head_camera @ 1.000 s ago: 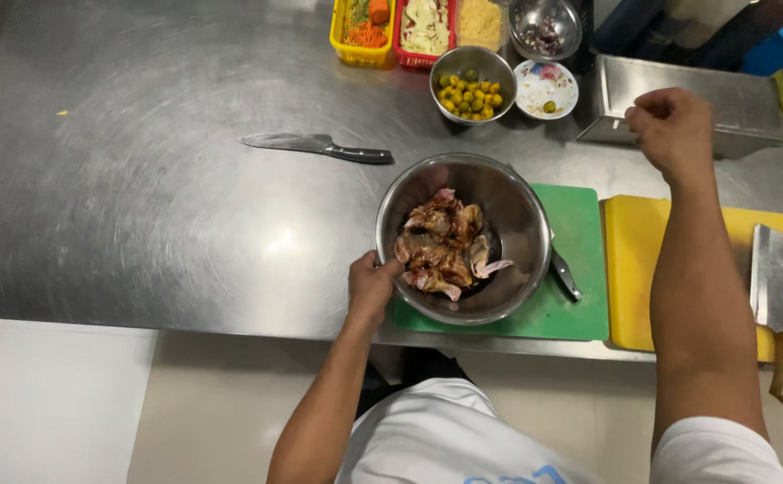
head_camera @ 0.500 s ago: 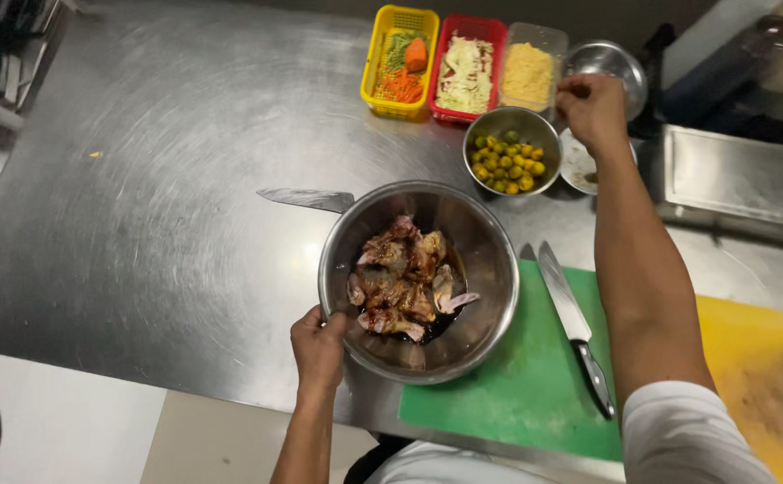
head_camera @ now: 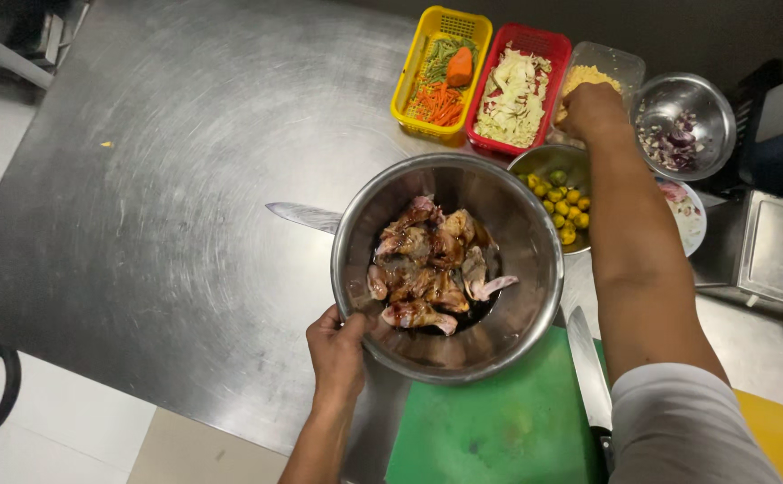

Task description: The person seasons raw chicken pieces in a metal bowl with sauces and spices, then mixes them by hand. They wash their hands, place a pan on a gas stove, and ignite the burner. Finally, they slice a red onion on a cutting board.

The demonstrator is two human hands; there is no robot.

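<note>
Left hand point(head_camera: 337, 350) grips the rim of the round steel bowl of dark marinated meat point(head_camera: 449, 269); right hand point(head_camera: 591, 109), fingers curled, reaches into the clear plastic tub of yellow shreds point(head_camera: 602, 72)

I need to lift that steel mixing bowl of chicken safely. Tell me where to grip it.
Grip the steel mixing bowl by its rolled rim, from the near side where the left hand holds it; add a second grip on the opposite rim, since sauced chicken pieces weigh it.
</note>
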